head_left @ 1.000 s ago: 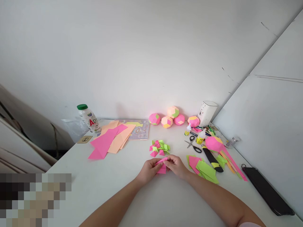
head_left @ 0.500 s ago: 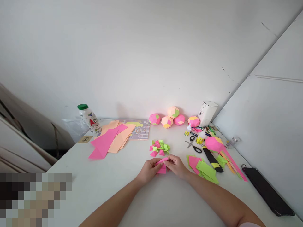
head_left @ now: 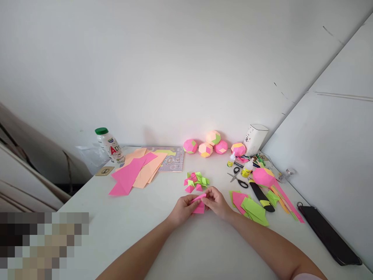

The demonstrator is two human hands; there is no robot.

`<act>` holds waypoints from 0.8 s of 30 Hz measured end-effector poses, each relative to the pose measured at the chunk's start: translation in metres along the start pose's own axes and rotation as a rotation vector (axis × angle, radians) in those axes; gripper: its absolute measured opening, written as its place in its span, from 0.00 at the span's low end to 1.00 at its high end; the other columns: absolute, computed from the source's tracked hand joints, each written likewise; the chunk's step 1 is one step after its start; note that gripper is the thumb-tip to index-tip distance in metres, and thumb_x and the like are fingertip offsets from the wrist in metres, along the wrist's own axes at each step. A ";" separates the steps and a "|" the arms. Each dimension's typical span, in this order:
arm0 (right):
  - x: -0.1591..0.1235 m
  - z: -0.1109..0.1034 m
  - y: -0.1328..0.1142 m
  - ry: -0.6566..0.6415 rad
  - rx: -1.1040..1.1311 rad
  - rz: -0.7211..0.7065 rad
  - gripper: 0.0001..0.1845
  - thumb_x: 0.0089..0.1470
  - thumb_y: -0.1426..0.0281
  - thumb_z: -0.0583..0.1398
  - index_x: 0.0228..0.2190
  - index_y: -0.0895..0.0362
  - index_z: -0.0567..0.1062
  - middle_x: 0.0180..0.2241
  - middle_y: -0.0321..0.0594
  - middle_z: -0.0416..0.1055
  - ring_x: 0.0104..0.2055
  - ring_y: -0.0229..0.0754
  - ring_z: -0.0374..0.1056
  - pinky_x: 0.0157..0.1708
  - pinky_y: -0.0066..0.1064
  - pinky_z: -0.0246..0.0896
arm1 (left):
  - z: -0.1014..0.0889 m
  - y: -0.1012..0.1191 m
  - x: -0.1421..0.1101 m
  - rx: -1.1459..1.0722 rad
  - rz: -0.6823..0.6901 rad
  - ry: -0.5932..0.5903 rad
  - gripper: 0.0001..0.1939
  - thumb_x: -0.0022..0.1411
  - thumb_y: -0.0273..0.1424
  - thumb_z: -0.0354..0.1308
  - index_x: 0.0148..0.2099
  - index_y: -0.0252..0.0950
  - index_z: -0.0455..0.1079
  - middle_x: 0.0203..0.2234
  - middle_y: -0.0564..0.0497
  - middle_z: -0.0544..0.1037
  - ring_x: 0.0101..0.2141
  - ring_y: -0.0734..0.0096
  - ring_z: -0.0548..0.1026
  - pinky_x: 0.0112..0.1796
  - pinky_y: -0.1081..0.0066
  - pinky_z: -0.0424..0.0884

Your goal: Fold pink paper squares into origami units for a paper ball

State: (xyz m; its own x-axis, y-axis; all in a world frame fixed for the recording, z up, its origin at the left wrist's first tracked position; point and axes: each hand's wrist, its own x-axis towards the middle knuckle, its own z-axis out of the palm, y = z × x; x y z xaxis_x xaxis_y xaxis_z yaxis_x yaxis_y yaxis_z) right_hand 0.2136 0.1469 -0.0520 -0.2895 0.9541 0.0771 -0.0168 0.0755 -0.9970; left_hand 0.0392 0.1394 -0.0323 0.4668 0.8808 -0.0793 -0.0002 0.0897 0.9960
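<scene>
Near the middle of the table, both hands meet at a small folded piece of pink paper [head_left: 199,209]. My left hand [head_left: 183,208] pinches its left side, thumb on top. At its upper right edge my right hand [head_left: 216,202] grips with thumb and fingers; some fingertips are hidden behind the paper. Just beyond lies a small pile of folded pink and green paper pieces [head_left: 196,181], apart from the hands. To the right of my right hand rest flat green sheets [head_left: 255,212] with a pink sheet [head_left: 239,203] partly under them.
Scissors [head_left: 241,182], glue bottles [head_left: 247,168], a yellow-black cutter [head_left: 264,200] and a pink paper ball [head_left: 263,177] lie on the right. Several paper balls [head_left: 205,150] sit by the wall. Pink and peach sheets [head_left: 132,175] and a green-capped bottle [head_left: 109,144] are left; a black phone-like slab [head_left: 329,235] lies far right.
My right hand's fingers have lifted slightly at the paper's upper edge. Both hands keep hold of the pink paper, and the things on the table stay put.
</scene>
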 end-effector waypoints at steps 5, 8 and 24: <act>0.000 -0.001 0.002 -0.016 -0.045 -0.001 0.16 0.49 0.61 0.60 0.37 0.57 0.67 0.24 0.32 0.67 0.21 0.34 0.64 0.22 0.26 0.60 | 0.000 0.000 0.000 0.015 -0.002 -0.001 0.21 0.55 0.44 0.54 0.43 0.33 0.72 0.24 0.51 0.74 0.20 0.77 0.64 0.21 0.76 0.59; -0.001 0.000 0.000 -0.015 -0.050 -0.002 0.15 0.49 0.60 0.60 0.36 0.57 0.69 0.24 0.33 0.67 0.21 0.34 0.63 0.21 0.26 0.59 | -0.001 0.001 -0.001 0.028 -0.001 -0.002 0.21 0.55 0.44 0.54 0.42 0.33 0.72 0.23 0.51 0.74 0.20 0.77 0.63 0.21 0.77 0.59; -0.001 0.001 -0.004 -0.012 -0.047 0.011 0.14 0.49 0.61 0.60 0.34 0.59 0.69 0.23 0.33 0.68 0.20 0.33 0.64 0.21 0.26 0.57 | -0.001 -0.006 0.002 -0.056 0.032 0.024 0.24 0.55 0.44 0.55 0.50 0.34 0.68 0.26 0.50 0.76 0.23 0.73 0.69 0.22 0.75 0.63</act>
State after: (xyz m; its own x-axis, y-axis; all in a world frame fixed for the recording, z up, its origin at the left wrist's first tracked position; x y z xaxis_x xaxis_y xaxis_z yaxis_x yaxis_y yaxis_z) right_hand 0.2130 0.1454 -0.0482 -0.3011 0.9513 0.0661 0.0308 0.0789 -0.9964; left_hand 0.0397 0.1411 -0.0384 0.4446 0.8944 -0.0492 -0.0641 0.0866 0.9942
